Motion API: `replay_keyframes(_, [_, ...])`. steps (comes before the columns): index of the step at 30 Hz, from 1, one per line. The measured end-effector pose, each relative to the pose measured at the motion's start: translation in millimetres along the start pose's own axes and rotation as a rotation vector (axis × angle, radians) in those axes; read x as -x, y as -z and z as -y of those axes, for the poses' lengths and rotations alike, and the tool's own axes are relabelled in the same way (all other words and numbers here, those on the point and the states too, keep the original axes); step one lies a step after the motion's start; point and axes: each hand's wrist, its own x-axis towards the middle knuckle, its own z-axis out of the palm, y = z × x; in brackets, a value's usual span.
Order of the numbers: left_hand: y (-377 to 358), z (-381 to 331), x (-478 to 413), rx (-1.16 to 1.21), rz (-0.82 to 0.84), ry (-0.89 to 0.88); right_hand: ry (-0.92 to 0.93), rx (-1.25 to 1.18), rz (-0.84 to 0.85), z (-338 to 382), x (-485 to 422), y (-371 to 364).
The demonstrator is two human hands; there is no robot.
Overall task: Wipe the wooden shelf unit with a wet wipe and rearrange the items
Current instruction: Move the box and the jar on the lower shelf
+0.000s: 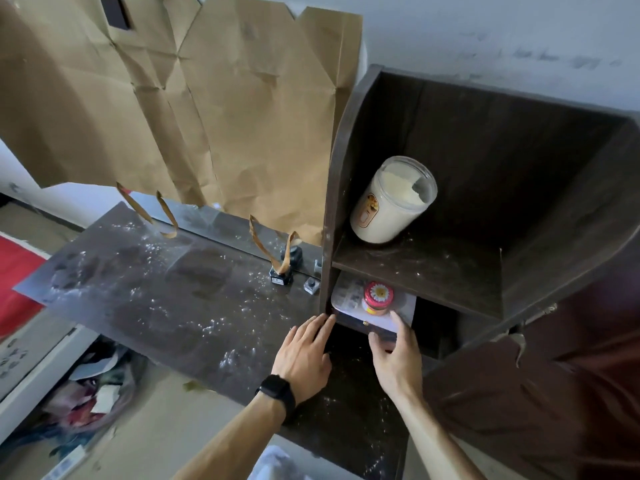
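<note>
The dark wooden shelf unit (433,271) stands on the right end of a dusty dark desk (166,296). A tilted clear jar of pale powder (391,199) sits on its upper shelf. In the lower compartment a small red-lidded jar with a daisy (378,297) stands on a white sheet (349,303) that lies on a low dark box with a small gold knob (360,322). My left hand (304,355), wearing a black watch, touches the box's left front corner with straight fingers. My right hand (394,355) pinches the box's right front edge, thumb in front and fingers on top.
Crumpled brown paper bags (194,109) hang over the wall behind the desk, their handles dangling. A small dark ink bottle (282,275) and a metal clip (311,285) stand beside the shelf unit. White specks cover the desk. Clutter fills a bin (86,396) below left.
</note>
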Motion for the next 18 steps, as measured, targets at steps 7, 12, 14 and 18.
replay_keyframes(7, [-3.2, 86.2, 24.9, 0.122, 0.065, 0.354, 0.315, 0.308, 0.228, -8.2, 48.5, -49.1])
replay_keyframes(12, [4.1, 141.2, -16.2, 0.295, 0.111, 0.516, 0.24, 0.366, 0.435, 21.1, 41.1, -105.2])
replay_keyframes(14, [7.1, 159.7, -46.6, 0.397, 0.102, 0.558, 0.149, 0.327, 0.448, 38.4, 22.9, -130.7])
replay_keyframes(18, [6.6, 183.0, -107.9, 0.505, 0.029, 0.615, -0.118, 0.193, 0.353, 62.7, -27.1, -185.6])
